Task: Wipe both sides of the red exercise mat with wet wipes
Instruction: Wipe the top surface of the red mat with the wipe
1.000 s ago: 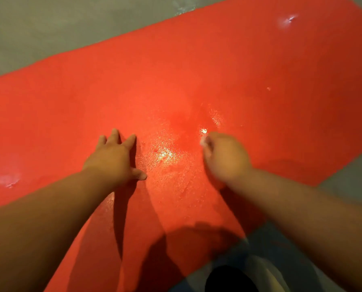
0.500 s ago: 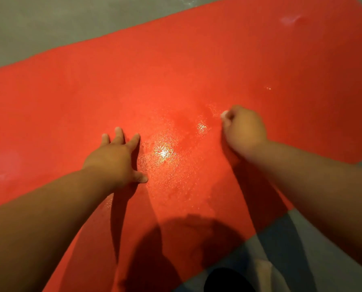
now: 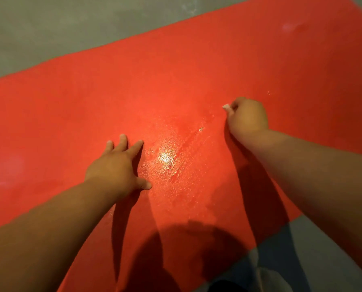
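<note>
Mat (image 3: 196, 76): red, rectangular, fine pebbled texture, flat on grey concrete floor (image 3: 49, 28); ends cut off by frame. Wet patch (image 3: 165, 159): glossy, streaked, mid-mat. Left hand (image 3: 114, 165): on mat, left of patch; fingers straight and spread, palm down, pressing the surface, holding nothing. Right hand (image 3: 247, 118): on mat, right of patch; fingers curled tight round wipe (image 3: 226, 106). Only a small white corner of wipe shows, rest hidden in fist. Mat's near edge in shadow.

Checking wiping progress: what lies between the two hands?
Head view: only bare, glistening-wet red mat between left hand and right hand gripping a wet wipe.
</note>
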`<state>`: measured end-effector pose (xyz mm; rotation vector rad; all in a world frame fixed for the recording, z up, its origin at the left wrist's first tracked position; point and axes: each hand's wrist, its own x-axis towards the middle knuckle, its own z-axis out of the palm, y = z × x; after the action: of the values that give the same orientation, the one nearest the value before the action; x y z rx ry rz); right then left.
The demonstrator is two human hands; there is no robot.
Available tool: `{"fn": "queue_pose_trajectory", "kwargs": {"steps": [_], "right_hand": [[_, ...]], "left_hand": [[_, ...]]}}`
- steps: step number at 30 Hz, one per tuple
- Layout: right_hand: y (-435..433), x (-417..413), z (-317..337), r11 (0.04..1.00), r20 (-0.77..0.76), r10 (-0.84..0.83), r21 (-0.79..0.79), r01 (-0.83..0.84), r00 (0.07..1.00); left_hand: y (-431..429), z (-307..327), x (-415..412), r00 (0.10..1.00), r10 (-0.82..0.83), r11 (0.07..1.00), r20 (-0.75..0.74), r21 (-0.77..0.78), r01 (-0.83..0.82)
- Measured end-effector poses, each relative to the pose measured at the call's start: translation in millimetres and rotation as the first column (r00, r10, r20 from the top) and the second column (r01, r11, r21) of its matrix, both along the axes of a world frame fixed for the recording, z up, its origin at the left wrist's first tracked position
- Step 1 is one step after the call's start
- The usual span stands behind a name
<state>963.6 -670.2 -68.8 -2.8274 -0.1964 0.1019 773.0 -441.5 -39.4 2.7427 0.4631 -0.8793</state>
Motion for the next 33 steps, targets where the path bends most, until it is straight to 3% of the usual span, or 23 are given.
{"fn": "queue_pose_trajectory", "kwargs": {"steps": [3, 5, 6, 7, 9, 12, 14, 17, 19, 21, 23, 26, 28, 30, 33], "right_hand": [[41, -74, -9, 0.954, 0.010, 0.268, 0.140, -0.266, 0.963], [58, -124, -5, 0.802, -0.068, 0.587, 0.186, -0.568, 0.807], [61, -131, -3, 0.729, -0.101, 0.680, 0.193, -0.656, 0.726], [60, -123, -2, 0.706, -0.098, 0.705, 0.183, -0.684, 0.702], [56, -81, -3, 0.790, -0.025, 0.605, 0.145, -0.596, 0.796], [34, 2, -2, 0.973, 0.049, 0.228, 0.027, -0.230, 0.972], [34, 12, -4, 0.993, 0.049, 0.120, 0.010, -0.120, 0.992], [65, -52, -10, 0.928, -0.003, 0.356, 0.121, -0.353, 0.935], [77, -107, -7, 0.765, -0.002, 0.622, 0.213, -0.608, 0.783], [77, -123, -6, 0.632, -0.011, 0.764, 0.217, -0.744, 0.646], [69, -94, -7, 0.712, -0.031, 0.691, 0.203, -0.672, 0.722], [44, -26, -3, 0.933, 0.003, 0.354, 0.065, -0.354, 0.935], [39, -20, 1, 0.960, 0.020, 0.279, 0.018, -0.279, 0.960], [47, -59, -1, 0.883, -0.029, 0.466, 0.079, -0.463, 0.884], [49, -139, -4, 0.630, -0.125, 0.777, 0.181, -0.755, 0.618]], "left_hand": [[3, 1, -4, 0.998, 0.033, 0.999, 0.044, -0.008, -0.033], [5, 1, -7, 0.996, 0.045, 0.999, 0.076, -0.006, -0.045], [6, 0, -8, 0.995, 0.051, 0.999, 0.090, -0.004, -0.051], [8, -1, -9, 0.994, 0.052, 0.999, 0.097, -0.002, -0.052], [12, -1, -9, 0.995, 0.033, 0.999, 0.090, 0.004, -0.034], [20, -2, -7, 0.998, -0.026, 1.000, 0.064, 0.012, 0.025], [21, -2, -6, 0.998, -0.052, 0.999, 0.043, 0.011, 0.052], [20, -4, -4, 0.998, -0.063, 0.998, 0.014, 0.001, 0.063], [20, -3, -4, 0.998, -0.065, 0.998, 0.010, -0.007, 0.065], [20, -3, -5, 0.998, -0.062, 0.998, 0.011, -0.013, 0.062], [20, -3, -6, 0.998, -0.062, 0.998, 0.019, -0.008, 0.062], [19, -3, -8, 0.998, -0.050, 0.999, 0.027, 0.005, 0.049], [17, -5, -11, 0.998, -0.028, 1.000, 0.053, -0.001, 0.028], [14, -6, -14, 0.997, -0.006, 1.000, 0.083, -0.022, 0.008], [6, -5, -25, 0.995, 0.025, 0.996, 0.100, -0.083, -0.016]]}}
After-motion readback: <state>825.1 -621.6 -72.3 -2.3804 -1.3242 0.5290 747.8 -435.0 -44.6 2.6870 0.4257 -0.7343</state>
